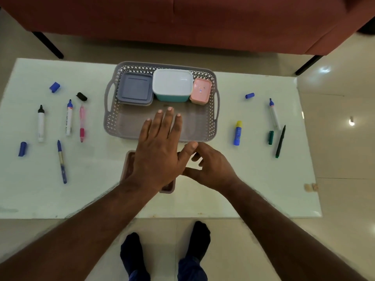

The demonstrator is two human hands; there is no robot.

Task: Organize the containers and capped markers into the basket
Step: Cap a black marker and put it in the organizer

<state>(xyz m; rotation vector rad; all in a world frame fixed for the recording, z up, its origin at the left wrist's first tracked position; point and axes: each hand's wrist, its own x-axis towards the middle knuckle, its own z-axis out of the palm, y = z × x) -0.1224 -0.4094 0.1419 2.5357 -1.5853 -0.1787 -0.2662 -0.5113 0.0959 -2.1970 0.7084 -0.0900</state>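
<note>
Head view. The basket (211,118) is sitting at the centre of the white counter (223,189), and all positions below are taken from it.

Inside the basket, three lidded containers are lining its far wall: a grey box (135,90) at the left, a white-lidded teal box (172,85) in the middle, a pink box (200,91) at the right. They are standing side by side, the near half of the basket floor lying bare.

Just in front of the basket's near wall, a brown container (128,165) is resting on the counter, largely covered by the left hand (160,151). That hand is lying flat, its fingers (169,118) spread wide and reaching over the basket's near rim; it is gripping nothing visible. The right hand (211,169) is hovering beside it, fingers curled loosely; whether they are holding anything cannot be told.

Left of the basket, markers are lying uncapped: a black-tipped one (41,123), a blue-tipped one (69,118), a pink pen (82,123), a blue pen (61,162). Loose caps, two blue (54,87) (22,149) and one black (81,96), are lying among them.

Right of the basket are lying a blue cap (249,95), a yellow-topped blue stick (237,133), a blue-tipped marker (274,114), a green cap (271,137) and a dark green pen (280,141).
</note>
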